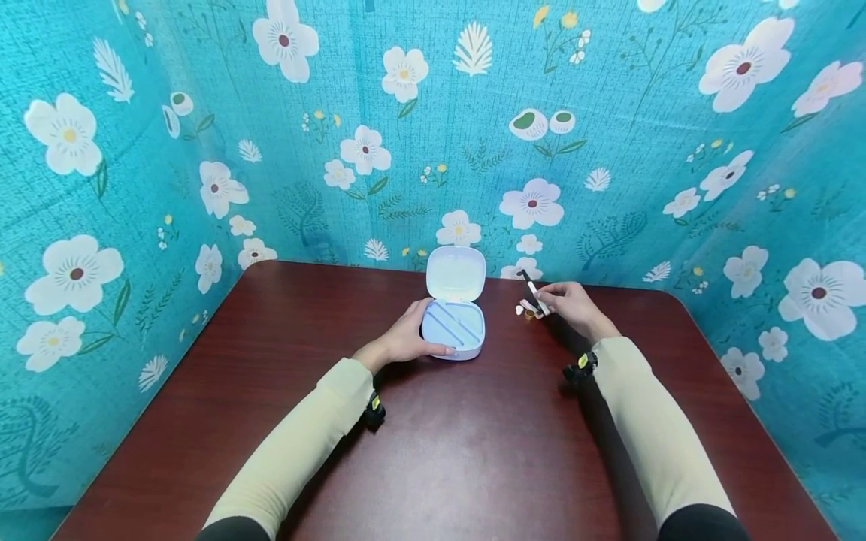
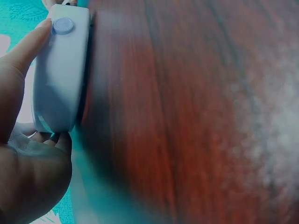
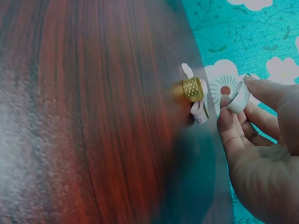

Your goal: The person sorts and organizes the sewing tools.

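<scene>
A pale lavender-blue box (image 1: pixel 453 353) stands on the table with its hinged lid (image 1: pixel 456 273) raised; its inside is a tray with slanted bars. My left hand (image 1: pixel 408 336) grips the box's left side, thumb along the front near a round button (image 2: pixel 63 26) and fingers at the side. Off to the box's right, my right hand (image 1: pixel 570 303) pinches a slim white stick (image 1: pixel 532 285) with a black end between thumb and fingertips. Only its whitish near end (image 3: pixel 239 98) shows in the right wrist view. The stick is tilted, its black end pointing away.
Beside the right hand lie a gold dimpled thimble (image 3: pixel 192 89), a small white piece (image 3: pixel 187 70) and a pale rolled piece (image 3: pixel 199 113), close to the far edge of the dark red wooden table (image 1: pixel 460 451). Behind hangs a blue flowered curtain (image 1: pixel 433 135).
</scene>
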